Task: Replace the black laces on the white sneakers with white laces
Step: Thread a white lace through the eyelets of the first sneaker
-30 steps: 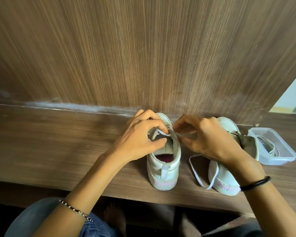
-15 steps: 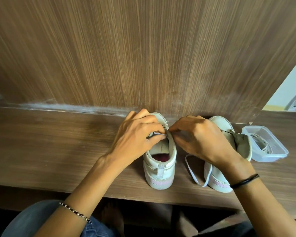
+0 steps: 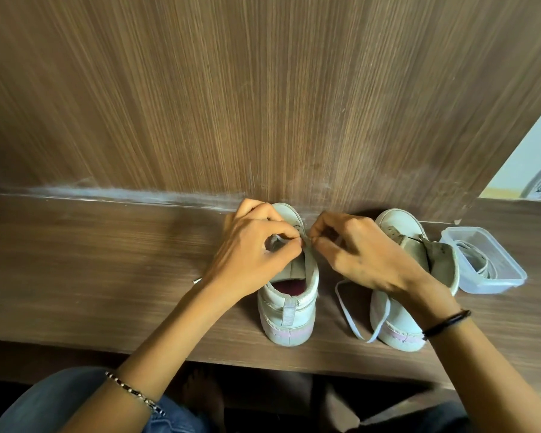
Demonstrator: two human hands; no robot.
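- Head view: two white sneakers stand side by side on a wooden shelf, heels toward the person and toes against a wooden back panel.
- The left sneaker has a pink band along its sole and a dark red insole showing in its opening.
- The left hand lies over this sneaker's lacing area, fingers curled, with thumb and forefinger pinching a white lace at the shoe's right edge.
- The right hand meets it there, thumb and forefinger closed in a pinch on the same lace just beside the left fingertips.
- From under the right hand the lace drops in a long loop that lies on the shelf between the two shoes and crosses the heel of the right sneaker.
- The right sneaker's tongue is pulled open and folded back.
- A clear plastic container sits on the shelf just right of that shoe, holding a coiled pale lace.
- A beaded bracelet circles the left wrist, a black band the right.
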